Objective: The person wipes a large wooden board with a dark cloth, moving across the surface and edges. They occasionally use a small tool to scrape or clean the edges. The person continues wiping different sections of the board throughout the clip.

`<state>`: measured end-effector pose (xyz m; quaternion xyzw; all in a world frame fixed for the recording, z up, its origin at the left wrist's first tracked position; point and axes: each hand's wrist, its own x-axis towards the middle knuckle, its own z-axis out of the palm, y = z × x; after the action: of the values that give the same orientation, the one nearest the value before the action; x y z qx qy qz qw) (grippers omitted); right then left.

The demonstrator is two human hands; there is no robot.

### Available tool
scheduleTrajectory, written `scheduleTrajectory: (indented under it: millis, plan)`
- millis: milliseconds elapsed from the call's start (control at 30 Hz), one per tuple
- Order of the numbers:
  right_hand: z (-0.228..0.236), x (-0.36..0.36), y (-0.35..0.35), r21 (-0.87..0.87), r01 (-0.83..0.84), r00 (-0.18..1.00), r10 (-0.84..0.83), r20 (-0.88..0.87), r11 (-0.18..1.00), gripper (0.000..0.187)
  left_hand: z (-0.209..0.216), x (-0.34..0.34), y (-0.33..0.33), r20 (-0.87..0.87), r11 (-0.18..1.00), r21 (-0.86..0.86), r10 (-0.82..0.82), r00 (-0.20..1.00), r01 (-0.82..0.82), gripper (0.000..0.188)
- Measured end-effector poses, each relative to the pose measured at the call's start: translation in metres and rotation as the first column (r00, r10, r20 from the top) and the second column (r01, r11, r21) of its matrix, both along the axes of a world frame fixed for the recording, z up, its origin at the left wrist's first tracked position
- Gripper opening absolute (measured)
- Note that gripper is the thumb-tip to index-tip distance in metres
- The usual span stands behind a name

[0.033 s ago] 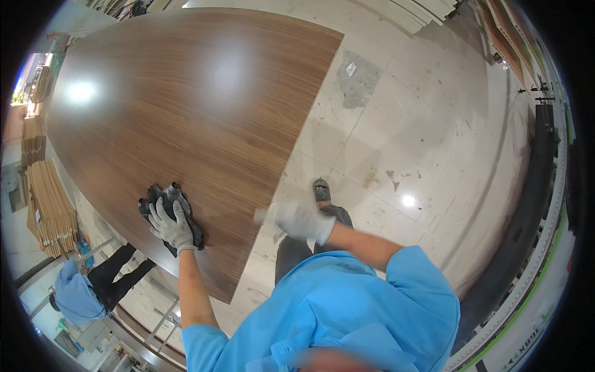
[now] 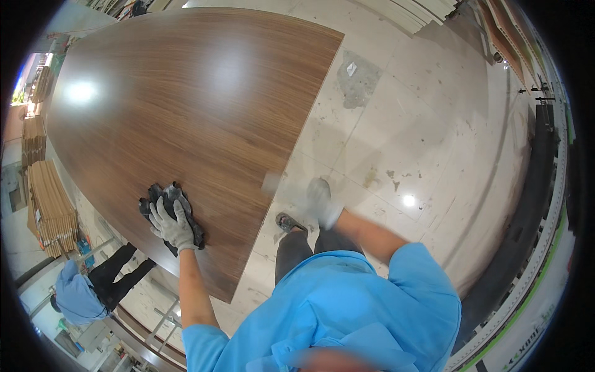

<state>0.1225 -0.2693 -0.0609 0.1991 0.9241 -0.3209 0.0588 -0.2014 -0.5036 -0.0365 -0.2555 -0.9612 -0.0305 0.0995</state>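
My left hand (image 2: 172, 227), in a pale grey work glove, presses on a crumpled black cloth (image 2: 193, 228) with its fingers spread. That cloth lies on a large brown wood-grain board (image 2: 211, 130), close to the board's near left edge. Out past the board's right edge, above the floor, is my right hand (image 2: 323, 204), gloved in the same grey and smeared by motion. A pale blurred shape (image 2: 271, 183) reaches from it towards the board's edge. Whether the hand grips this shape does not show.
Pale, stained floor tiles (image 2: 421, 142) run along the board's right. My sandalled foot (image 2: 289, 222) stands near its edge. At the left are stacked brown panels (image 2: 52, 208) and a person in a blue top (image 2: 79, 294). A long dark machine rail (image 2: 517, 235) curves along the right.
My right hand has swung to the right and farther from me, with the pale shape shifting along. My feet have changed position. My left hand and the black cloth stay put.
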Motion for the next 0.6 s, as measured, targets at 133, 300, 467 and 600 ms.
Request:
scheduleTrajectory:
  millis: [133, 300, 467, 600]
  plan:
    - [0.005, -0.003, 0.183, 0.305, 0.578, 0.803, -0.461, -0.378, 0.757, 0.047, -0.001, 0.001, 0.002, 0.026, 0.999, -0.014, 0.031, 0.999, -0.031, 0.066]
    - [-0.002, -0.022, 0.216, 0.509, 0.48, 0.86, -0.497, -0.113, 0.715, 0.056, 0.002, 0.003, 0.006, 0.053, 0.999, -0.008, 0.04, 0.998, -0.039, 0.063]
    - [-0.029, -0.008, -0.035, 0.976, -0.195, 0.964, 0.205, 0.172, 0.099, 0.041, 0.005, 0.006, 0.011, 0.072, 1.0, 0.013, 0.026, 0.997, -0.027, 0.064]
    - [-0.046, -0.004, -0.089, 0.56, -0.137, 0.988, 0.152, 0.02, 0.817, 0.049, 0.004, 0.004, 0.016, 0.054, 1.0, -0.001, -0.01, 0.999, 0.01, 0.064]
